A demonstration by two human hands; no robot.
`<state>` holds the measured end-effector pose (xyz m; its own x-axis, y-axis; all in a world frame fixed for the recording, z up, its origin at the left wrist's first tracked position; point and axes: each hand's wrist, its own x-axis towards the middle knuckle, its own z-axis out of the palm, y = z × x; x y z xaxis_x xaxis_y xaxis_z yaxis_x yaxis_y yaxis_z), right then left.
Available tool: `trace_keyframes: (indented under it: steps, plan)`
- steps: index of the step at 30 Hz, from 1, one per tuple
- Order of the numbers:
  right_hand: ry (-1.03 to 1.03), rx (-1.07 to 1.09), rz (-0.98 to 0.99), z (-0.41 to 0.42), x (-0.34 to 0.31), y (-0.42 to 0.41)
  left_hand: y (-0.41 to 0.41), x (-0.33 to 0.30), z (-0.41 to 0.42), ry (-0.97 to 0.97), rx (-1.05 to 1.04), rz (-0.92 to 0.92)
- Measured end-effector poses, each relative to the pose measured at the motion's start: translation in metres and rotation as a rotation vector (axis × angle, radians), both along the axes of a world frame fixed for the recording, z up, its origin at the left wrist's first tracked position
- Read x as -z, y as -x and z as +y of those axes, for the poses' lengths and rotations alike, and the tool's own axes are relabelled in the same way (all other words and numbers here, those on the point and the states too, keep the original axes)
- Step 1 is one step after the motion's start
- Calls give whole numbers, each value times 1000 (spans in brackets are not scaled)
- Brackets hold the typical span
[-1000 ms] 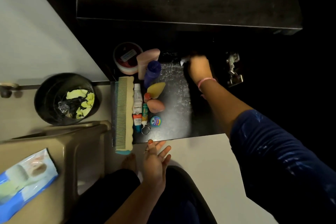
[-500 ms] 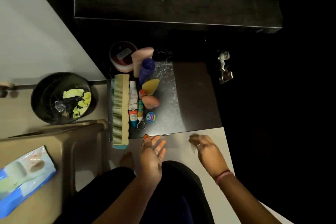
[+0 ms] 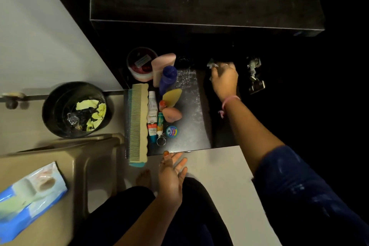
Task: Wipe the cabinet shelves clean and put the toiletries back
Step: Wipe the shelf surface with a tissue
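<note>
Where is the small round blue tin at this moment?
In the head view, the blue tin lies on the dark shelf near its front edge, just right of the tubes and below the pink sponge.

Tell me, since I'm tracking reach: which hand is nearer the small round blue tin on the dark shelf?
Left. The left hand rests open just below the small round blue tin, off the shelf's front edge; the right hand is at the shelf's far right back.

Home bathroom: dark cabinet shelf [image 3: 191, 106] stocked with comb [image 3: 137, 124], toothpaste tube [image 3: 152, 118], lotion bottles; waste bin [image 3: 74, 110] left of it.
</note>
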<state>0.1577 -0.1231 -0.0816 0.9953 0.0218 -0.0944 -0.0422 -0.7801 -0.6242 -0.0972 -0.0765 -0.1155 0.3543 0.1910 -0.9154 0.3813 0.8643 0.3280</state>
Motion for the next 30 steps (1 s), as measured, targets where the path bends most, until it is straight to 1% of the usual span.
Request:
trace_keyframes:
  steps: [2,4,7,10,12,14,16,18,19,20,22,25,27,29,30]
  plan:
    - [213,-92,56,23,12,-17,1,2,0,-7,-15,-14]
    - [360,-169,65,41,16,-21,1,3,-1,-1,-22,-16]
    - [476,-257,77,53,19,-22,2,5,-2,7,-39,0]
    - [523,-423,72,48,15,-22,1,5,-2,0,-25,3]
    - [468,-487,47,38,13,-19,1,6,-3,2,-15,9]
    - [328,-517,1,22,13,-3,1,5,-2,4,-9,8]
    - [217,-534,-42,-3,17,24,0,3,-1,6,-7,7]
    - [171,-573,-66,-29,28,59,-1,0,0,0,15,3]
    - [136,-564,-59,-42,33,79,-1,0,0,-2,27,-2]
    - [84,-539,-7,-53,36,101,-1,-2,1,-1,33,-4]
    - [90,-576,31,-73,33,145,-2,-3,2,4,33,-9]
    - [199,-712,59,-98,25,190,-3,-6,3,-5,50,-6]
    - [169,-707,97,-106,13,190,-3,-6,4,-9,47,-4]
    - [88,-663,15,-102,-2,170,-2,-7,5,-2,47,-8]
    - [21,-598,-45,-94,-10,153,-2,-7,5,-1,49,-10]
